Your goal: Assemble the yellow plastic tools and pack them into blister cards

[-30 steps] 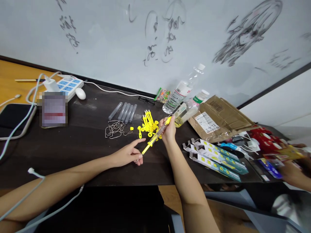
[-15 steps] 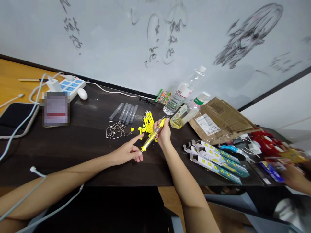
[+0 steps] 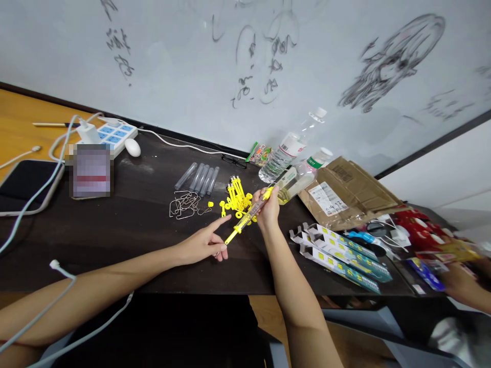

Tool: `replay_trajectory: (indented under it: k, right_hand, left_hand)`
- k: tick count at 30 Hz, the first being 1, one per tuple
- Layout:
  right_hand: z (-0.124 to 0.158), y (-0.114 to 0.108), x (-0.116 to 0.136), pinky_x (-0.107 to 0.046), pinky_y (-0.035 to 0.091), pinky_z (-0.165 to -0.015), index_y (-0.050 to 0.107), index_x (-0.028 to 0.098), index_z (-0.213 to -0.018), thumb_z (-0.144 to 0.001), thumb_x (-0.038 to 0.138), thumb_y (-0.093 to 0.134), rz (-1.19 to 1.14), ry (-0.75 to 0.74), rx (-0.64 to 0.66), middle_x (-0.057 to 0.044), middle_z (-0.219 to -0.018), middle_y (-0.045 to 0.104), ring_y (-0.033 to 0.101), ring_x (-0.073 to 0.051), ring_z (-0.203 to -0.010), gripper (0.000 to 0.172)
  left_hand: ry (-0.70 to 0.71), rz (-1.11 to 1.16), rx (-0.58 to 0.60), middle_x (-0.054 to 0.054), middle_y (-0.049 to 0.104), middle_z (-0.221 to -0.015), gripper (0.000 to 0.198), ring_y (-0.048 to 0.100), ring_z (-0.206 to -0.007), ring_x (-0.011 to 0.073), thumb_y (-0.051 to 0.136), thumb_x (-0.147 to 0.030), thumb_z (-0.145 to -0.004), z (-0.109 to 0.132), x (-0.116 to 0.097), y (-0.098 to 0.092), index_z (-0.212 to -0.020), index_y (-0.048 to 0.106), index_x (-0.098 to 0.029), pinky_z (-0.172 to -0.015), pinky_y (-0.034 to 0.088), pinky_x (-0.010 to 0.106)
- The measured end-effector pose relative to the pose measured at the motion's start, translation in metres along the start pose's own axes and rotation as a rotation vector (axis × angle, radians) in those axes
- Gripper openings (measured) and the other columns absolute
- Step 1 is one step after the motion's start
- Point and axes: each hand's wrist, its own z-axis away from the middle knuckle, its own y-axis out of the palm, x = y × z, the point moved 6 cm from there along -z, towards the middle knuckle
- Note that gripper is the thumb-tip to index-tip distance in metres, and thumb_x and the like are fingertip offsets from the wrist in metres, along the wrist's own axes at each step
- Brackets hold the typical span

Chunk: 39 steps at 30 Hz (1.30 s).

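A tubular spring scale, clear with yellow end pieces, slants between my hands above the table. My right hand is wrapped round its upper yellow end, where a wire loop shows. At the lower end, my left hand pinches a small metal hook, its index finger stretched out. A yellow rod sticks out of the tube towards that hand. Just behind the scale lies a heap of yellow plastic parts, partly hidden. Bent wire hooks and several clear tubes lie to the left.
Two bottles, one of water and one with yellow liquid, stand behind my right hand. Opened boxes and a brown parcel lie to the right. Another person's hand is at far right. Cables cross my left forearm.
My right hand has moved up and right with the scale's tube, while my left hand stays at the hook. More of the yellow rod now shows outside the tube.
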Motion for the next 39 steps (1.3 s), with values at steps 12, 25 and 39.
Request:
replay_trajectory:
  k: [12,25,39]
  right_hand:
    - [0.017,0.024,-0.017,-0.015,0.024,-0.024,0.043,0.021,-0.07,-0.081,0.068,0.042,0.004,0.08,0.069,0.007,-0.049,0.049,0.034,-0.004,-0.028,0.048]
    - [0.0,-0.002,0.001,-0.016,0.02,-0.023,0.041,0.022,-0.069,-0.082,0.069,0.039,0.041,-0.007,-0.012,0.008,-0.047,0.047,0.029,-0.004,-0.027,0.048]
    - [-0.002,-0.004,0.011,-0.016,0.021,-0.023,0.042,0.022,-0.068,-0.082,0.068,0.039,0.037,-0.026,-0.006,0.008,-0.046,0.048,0.029,-0.004,-0.026,0.049]
  left_hand:
    - [0.049,-0.007,-0.058,0.005,0.069,-0.08,0.082,0.06,-0.062,0.0111,0.058,-0.017,-0.082,-0.002,-0.004,-0.006,-0.148,0.009,-0.019,-0.064,0.05,0.028]
    - [0.031,0.006,-0.012,0.003,0.069,-0.076,0.082,0.062,-0.061,0.0118,0.056,-0.018,-0.084,0.0,-0.002,0.001,-0.149,0.006,-0.02,-0.063,0.049,0.028]
    - [0.013,0.004,0.018,0.003,0.07,-0.078,0.086,0.062,-0.061,0.0115,0.055,-0.016,-0.084,0.001,-0.001,0.005,-0.149,-0.001,-0.022,-0.063,0.05,0.027]
